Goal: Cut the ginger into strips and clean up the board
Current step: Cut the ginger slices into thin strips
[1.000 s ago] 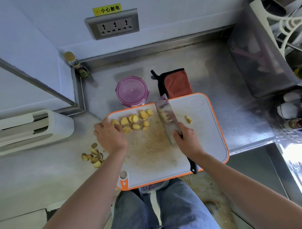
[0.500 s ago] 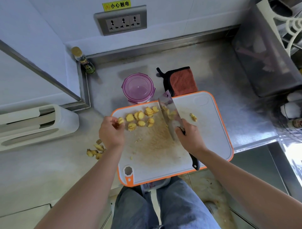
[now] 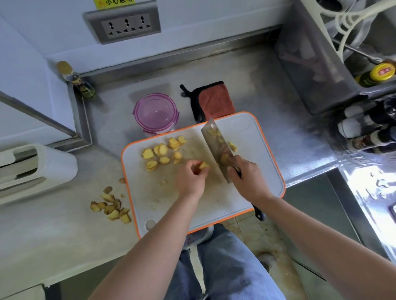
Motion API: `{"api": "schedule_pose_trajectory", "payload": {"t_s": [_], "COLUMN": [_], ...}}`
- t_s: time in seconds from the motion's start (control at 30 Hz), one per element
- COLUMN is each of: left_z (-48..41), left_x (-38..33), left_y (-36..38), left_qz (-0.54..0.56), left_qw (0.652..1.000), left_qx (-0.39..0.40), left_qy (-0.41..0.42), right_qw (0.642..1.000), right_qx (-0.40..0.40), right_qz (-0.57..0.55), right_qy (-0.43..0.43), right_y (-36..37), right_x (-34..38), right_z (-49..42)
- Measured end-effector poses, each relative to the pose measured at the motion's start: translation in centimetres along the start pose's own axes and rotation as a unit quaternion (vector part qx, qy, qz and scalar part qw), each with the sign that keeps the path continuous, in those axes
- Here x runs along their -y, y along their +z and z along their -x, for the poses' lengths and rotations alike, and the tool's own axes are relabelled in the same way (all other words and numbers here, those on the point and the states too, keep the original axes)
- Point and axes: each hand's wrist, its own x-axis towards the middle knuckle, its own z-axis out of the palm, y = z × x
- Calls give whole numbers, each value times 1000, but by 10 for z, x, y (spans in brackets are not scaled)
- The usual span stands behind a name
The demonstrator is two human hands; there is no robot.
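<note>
Knife handle [image 3: 258,214] mostly under right hand [image 3: 248,182], yellow label [image 3: 114,2] cut by top edge, bottle [image 3: 82,85] print unreadable.

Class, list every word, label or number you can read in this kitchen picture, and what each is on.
"小心" opens the yellow sticker above the wall socket; the rest is cropped.
Red print on the yellow bottle cap: too blurred.
The corner bottle label and rack bottle labels: too small.
</note>
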Motion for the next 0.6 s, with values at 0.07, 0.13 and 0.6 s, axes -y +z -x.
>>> {"api": "schedule_pose_trajectory", "payload": {"t_s": [0.07,0.13,0.6], "left_z": [2,6,-1], "left_x": [-2,-5,-6], "left_y": [4,3,7], "left_qz": [-44,-69,-2], "left_qw": [998,993,991], "left_qx": [-37,-79,-125], "left_qy": [35,55,-37], "right_qw": [1000,998,984], "right_qx": [4,17,74], "right_qz": [14,40,136], "right_qy": [-15,-36,-92], "right_y": [-2,-2,-6], "right_x": [-4,-3,3], "right_z": [4,7,17]}}
